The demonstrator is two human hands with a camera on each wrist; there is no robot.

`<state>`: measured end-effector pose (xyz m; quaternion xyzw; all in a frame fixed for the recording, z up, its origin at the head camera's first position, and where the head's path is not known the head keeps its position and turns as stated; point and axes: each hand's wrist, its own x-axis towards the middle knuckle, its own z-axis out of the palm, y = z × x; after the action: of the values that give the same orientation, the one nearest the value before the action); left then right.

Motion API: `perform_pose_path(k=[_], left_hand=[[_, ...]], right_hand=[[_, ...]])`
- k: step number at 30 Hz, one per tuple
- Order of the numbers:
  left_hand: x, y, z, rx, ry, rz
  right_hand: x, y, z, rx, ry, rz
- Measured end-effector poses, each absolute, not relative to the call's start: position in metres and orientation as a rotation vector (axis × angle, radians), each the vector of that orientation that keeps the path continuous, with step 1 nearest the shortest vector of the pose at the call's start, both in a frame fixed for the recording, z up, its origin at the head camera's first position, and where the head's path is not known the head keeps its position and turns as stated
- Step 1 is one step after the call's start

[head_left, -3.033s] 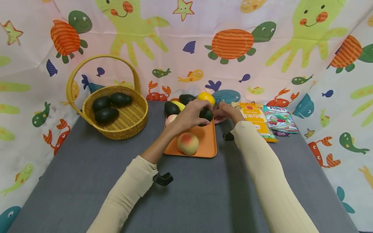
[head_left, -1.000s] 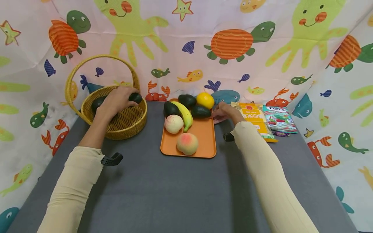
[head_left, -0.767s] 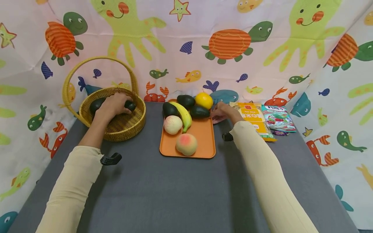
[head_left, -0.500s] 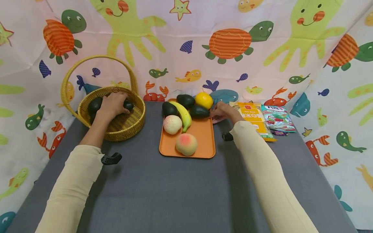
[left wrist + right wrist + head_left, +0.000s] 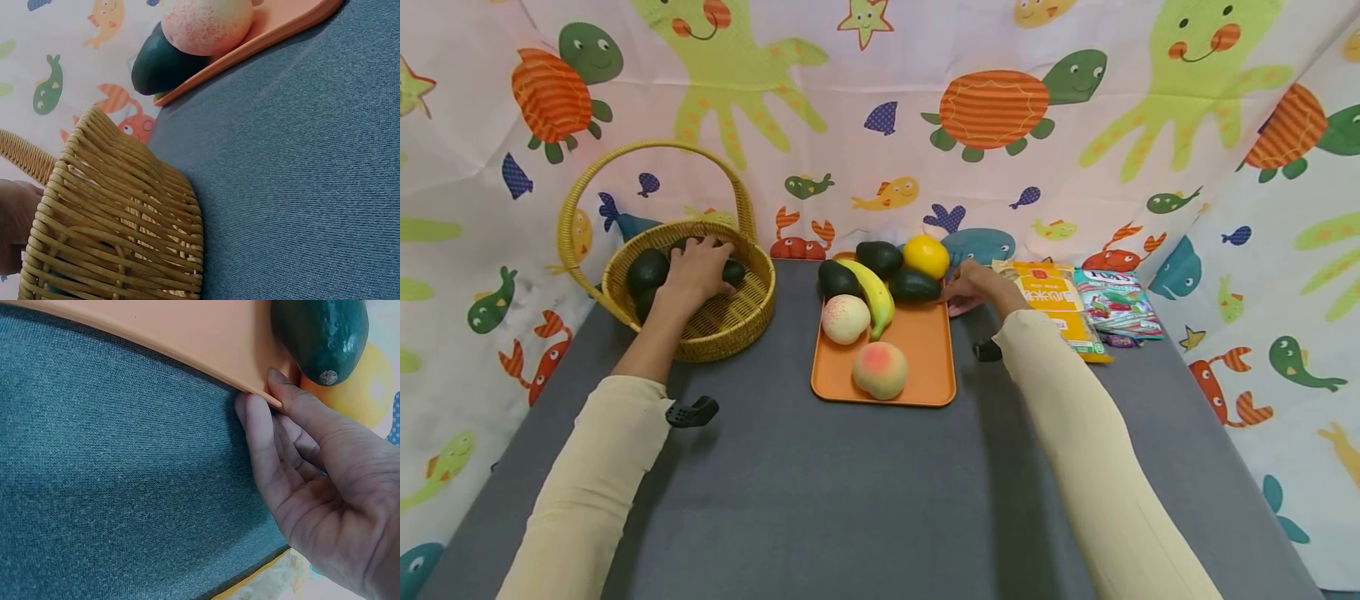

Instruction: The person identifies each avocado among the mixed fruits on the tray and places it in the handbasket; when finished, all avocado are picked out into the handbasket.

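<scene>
In the head view my left hand (image 5: pixel 694 273) reaches into the yellow wicker basket (image 5: pixel 758 312), its fingers and thumb around a dark green avocado (image 5: pixel 734 272). More avocados (image 5: pixel 647 270) lie at the basket's left side, partly covered by the hand. The basket wall (image 5: pixel 125 212) hides most of this hand in the left wrist view. My right hand (image 5: pixel 331 481) pinches the edge of the orange tray (image 5: pixel 187 331), thumb on top and fingers below. On the tray are a banana (image 5: pixel 877 302), several avocados (image 5: pixel 914 286), a yellow round fruit (image 5: pixel 927 257) and peaches (image 5: pixel 880 371).
Right of the tray lie a yellow snack packet (image 5: pixel 1052 304) and a teal candy bag (image 5: pixel 1116 302). The basket's tall handle (image 5: pixel 568 221) arches above its opening. A patterned cloth (image 5: pixel 880 150) hangs behind the grey table (image 5: pixel 880 500).
My left hand has carried an avocado from the tray leftward and lowered it into the basket. My right hand has stayed at the tray's edge.
</scene>
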<state>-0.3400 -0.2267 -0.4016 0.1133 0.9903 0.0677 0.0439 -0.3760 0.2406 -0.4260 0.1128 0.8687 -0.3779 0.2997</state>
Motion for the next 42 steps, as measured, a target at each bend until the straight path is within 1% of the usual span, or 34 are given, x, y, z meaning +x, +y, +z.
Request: perform_pose_path(k=[9, 19, 28, 37, 42], left_hand=[[-0.334, -0.221, -0.397, 0.352, 3.013, 0.206], [-0.327, -0.215, -0.388, 0.352, 3.015, 0.196], [-0.303, -0.185, -0.364, 0.400, 3.069, 0.198], [-0.295, -0.146, -0.363, 0.633, 3.124, 0.278], [-0.296, -0.124, -0.362, 0.888, 3.130, 0.423]], right_hand=[[-0.381, 0.244, -0.428, 0.329, 2.257, -1.012], [-0.378, 0.239, -0.426, 0.308, 2.276, -0.995], [-0.378, 0.241, -0.427, 0.333, 2.280, -1.003], [-0.377, 0.240, -0.424, 0.310, 2.285, -0.988], [-0.377, 0.241, -0.423, 0.299, 2.305, -0.960]])
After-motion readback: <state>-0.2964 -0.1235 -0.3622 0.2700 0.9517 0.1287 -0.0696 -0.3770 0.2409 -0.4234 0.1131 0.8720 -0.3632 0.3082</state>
